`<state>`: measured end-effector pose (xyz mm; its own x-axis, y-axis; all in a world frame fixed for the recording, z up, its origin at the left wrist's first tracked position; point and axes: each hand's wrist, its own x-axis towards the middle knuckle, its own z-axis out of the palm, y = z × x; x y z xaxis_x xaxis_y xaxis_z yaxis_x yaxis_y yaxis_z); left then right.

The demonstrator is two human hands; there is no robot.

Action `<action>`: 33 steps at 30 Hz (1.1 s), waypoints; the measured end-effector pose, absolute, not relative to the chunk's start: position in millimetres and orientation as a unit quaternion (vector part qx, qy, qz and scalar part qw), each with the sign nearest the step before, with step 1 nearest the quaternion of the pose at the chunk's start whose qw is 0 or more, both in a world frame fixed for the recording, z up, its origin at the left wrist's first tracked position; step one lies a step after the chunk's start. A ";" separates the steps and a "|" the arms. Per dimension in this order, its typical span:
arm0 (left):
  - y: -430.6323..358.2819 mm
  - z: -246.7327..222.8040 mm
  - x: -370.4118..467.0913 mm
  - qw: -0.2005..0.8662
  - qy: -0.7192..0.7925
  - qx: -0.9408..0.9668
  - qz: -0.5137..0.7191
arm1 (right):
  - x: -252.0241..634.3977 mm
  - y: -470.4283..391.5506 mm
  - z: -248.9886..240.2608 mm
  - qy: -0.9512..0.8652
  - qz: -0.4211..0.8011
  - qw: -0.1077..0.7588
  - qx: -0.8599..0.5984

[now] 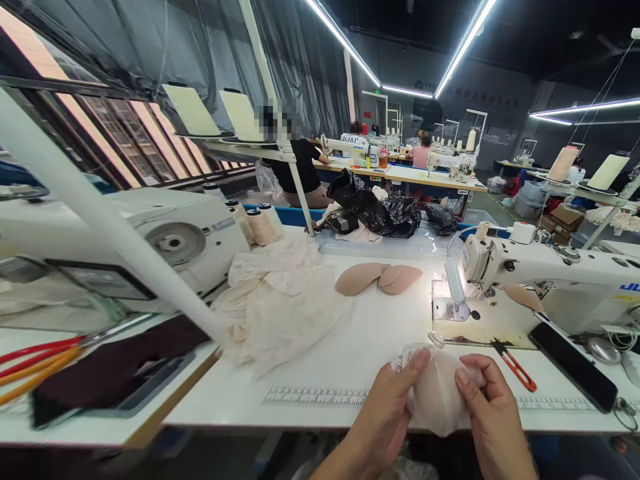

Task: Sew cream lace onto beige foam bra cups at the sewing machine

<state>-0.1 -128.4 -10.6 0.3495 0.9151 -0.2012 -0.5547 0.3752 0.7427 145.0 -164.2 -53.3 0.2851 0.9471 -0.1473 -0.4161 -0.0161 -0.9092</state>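
Above the table's front edge, my left hand [395,393] and my right hand [487,393] grip a rounded white bra cup [440,395] of sheer fabric from both sides. Lacy, crinkled material shows by the left thumb. Both thumbs press on the near face, and the fingers behind it are partly hidden. Two beige bra pads [363,278] lie overlapping on the tabletop beyond. Left of them spreads a heap of cream lace fabric [290,307]. Orange thread snips [515,365] rest to the right of my right hand.
A lit sewing machine [550,267] stands at the right, with a black phone [574,365] before it. Another machine [175,240] and a slanted white post [125,233] occupy the left. Black plastic bags [375,207] lie behind. A person [300,167] sits farther back.
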 end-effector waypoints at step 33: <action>-102.8 -18.4 -11.8 0.818 0.321 0.122 0.462 | 167.4 -172.0 -65.8 -0.358 0.580 0.597 -0.424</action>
